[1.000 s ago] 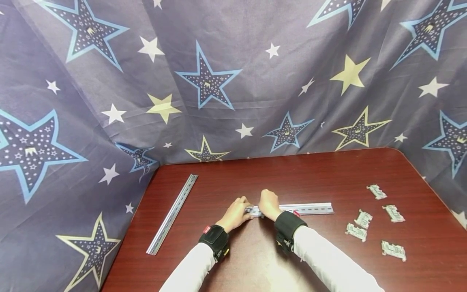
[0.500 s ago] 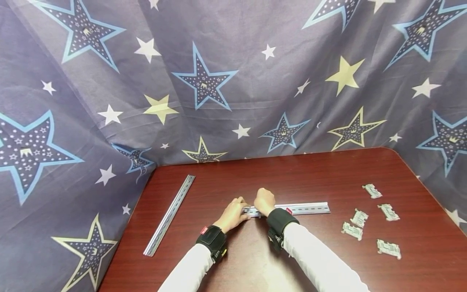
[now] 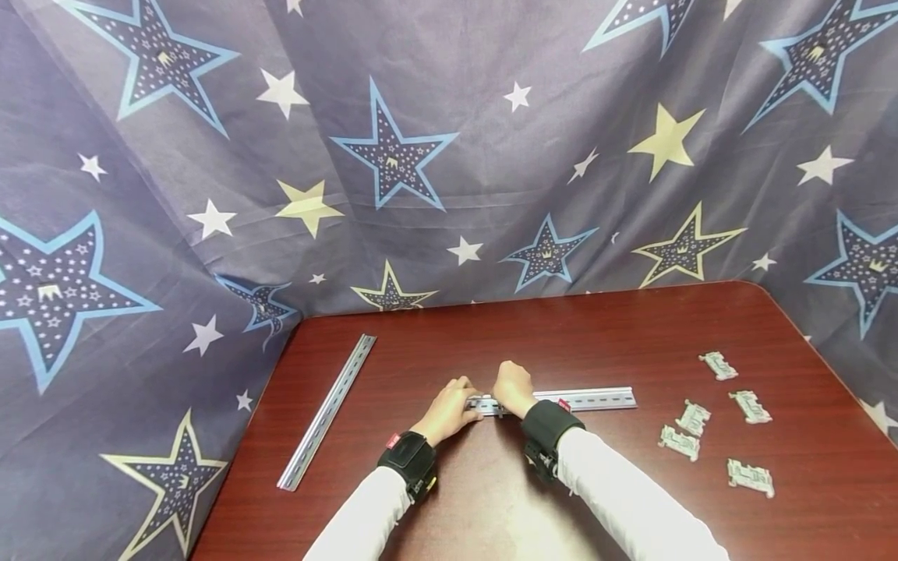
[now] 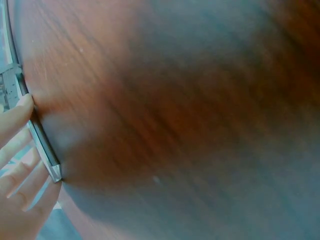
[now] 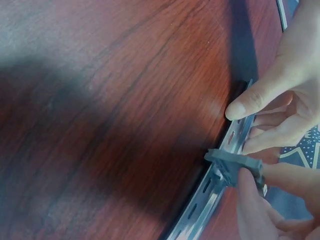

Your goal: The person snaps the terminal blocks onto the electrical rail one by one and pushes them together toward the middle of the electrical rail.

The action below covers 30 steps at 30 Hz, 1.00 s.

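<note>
Everything here is placed by the held rail (image 3: 589, 400), the slotted metal strip lying on the counter (image 3: 463, 510) in front of the person, its long axis running left to right. The left grip (image 3: 443, 411) is closed on the rail's left end, thumb along the near edge and fingers on the far side. The right grip (image 3: 514, 388) pinches a grey block (image 5: 230, 165) between thumb and finger, over the rail a little way in from that same end; most of the rail's length runs off to the right beyond this hand.

The relation that seems to matter most is the crossing: the block's long axis lies across the rail's, with one end poking past the near edge. The right wrist view shows its underside down at the rail, but whether it is seated or only resting there cannot be told. The right hand has the block; the left is just beside it, nearer the rail's end.

Well to the right of the held rail lie five loose blocks (image 3: 751, 477), flat on their sides. A second rail (image 3: 327, 413) lies well to its left, slanted to it.
</note>
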### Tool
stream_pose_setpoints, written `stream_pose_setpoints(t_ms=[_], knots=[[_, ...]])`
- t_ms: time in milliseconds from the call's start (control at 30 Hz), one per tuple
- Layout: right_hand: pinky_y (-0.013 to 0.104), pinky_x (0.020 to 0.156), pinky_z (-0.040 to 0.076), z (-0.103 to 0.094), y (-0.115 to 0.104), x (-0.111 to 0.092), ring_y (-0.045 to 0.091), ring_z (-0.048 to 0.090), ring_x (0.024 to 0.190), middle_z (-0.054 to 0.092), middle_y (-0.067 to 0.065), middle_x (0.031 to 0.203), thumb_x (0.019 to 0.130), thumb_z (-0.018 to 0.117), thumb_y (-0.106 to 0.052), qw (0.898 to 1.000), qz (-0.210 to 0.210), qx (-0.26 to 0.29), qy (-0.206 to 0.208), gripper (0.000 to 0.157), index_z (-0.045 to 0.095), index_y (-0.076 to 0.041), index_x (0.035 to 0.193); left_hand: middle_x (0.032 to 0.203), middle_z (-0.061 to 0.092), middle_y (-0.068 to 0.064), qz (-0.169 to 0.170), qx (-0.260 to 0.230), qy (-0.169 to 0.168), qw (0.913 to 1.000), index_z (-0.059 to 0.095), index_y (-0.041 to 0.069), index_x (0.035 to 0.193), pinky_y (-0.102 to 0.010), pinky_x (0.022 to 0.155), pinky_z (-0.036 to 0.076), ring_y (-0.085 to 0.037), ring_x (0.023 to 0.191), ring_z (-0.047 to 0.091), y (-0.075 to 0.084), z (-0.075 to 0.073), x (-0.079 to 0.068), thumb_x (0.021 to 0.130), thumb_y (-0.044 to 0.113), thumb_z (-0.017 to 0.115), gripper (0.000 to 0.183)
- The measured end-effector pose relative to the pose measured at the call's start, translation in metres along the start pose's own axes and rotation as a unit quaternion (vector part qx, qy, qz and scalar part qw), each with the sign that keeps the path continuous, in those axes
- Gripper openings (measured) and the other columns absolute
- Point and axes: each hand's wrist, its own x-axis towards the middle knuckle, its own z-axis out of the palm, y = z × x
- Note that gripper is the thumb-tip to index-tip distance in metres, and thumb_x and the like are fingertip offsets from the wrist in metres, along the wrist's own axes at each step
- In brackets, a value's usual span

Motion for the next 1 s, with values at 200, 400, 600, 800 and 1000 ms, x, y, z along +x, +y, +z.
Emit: stream_pose_setpoints(t_ms=[200,400,600,800,1000], knots=[[0.040,0.061,0.048,-0.014,0.002,-0.002,0.032,0.062,0.074,0.065,0.017,0.080,0.064,0.075,-0.019,0.999,0.011,-0.009,-0.038,0.025,0.064,0.000,0.075,0.087,0.052,-0.004,0.000,-0.002,-0.007,1.0000,0.066,0.005,0.097,-0.030,0.071,0.040,-0.018,0.082,0.047,0.002,-0.001,0.000,0.069,0.018,0.071,0.031],[0.038,0.054,0.046,-0.029,0.013,0.000,0.026,0.060,0.066,0.063,0.011,0.070,0.068,0.073,-0.026,0.998,-0.015,-0.002,-0.058,0.026,0.061,-0.004,0.066,0.087,0.052,-0.004,-0.003,0.001,-0.006,1.0000,0.066,0.005,0.097,-0.030,0.072,0.040,-0.018,0.082,0.048,0.001,-0.002,-0.001,0.069,0.018,0.072,0.031],[0.035,0.055,0.044,-0.052,0.028,0.001,0.020,0.057,0.065,0.060,0.003,0.069,0.071,0.068,-0.020,0.997,-0.054,0.010,-0.062,0.015,0.058,-0.009,0.067,0.087,0.053,-0.005,0.002,0.007,-0.002,1.0000,0.066,0.004,0.098,-0.031,0.071,0.041,-0.019,0.082,0.048,0.001,-0.002,-0.001,0.069,0.018,0.072,0.033],[0.038,0.059,0.044,-0.076,0.052,0.006,0.024,0.058,0.071,0.062,0.009,0.078,0.072,0.064,-0.016,0.996,-0.060,0.004,-0.069,0.011,0.060,-0.007,0.075,0.087,0.053,-0.005,-0.001,0.006,-0.002,1.0000,0.065,0.004,0.100,-0.032,0.071,0.041,-0.020,0.083,0.049,0.002,-0.004,-0.001,0.070,0.018,0.072,0.034],[0.041,0.058,0.044,-0.093,0.085,0.011,0.028,0.058,0.074,0.062,0.012,0.082,0.073,0.062,-0.014,0.996,-0.060,-0.009,-0.061,0.010,0.060,-0.005,0.078,0.087,0.052,-0.005,-0.003,0.007,-0.006,1.0000,0.066,0.004,0.099,-0.031,0.071,0.041,-0.019,0.083,0.048,0.002,-0.004,-0.001,0.070,0.019,0.072,0.033]])
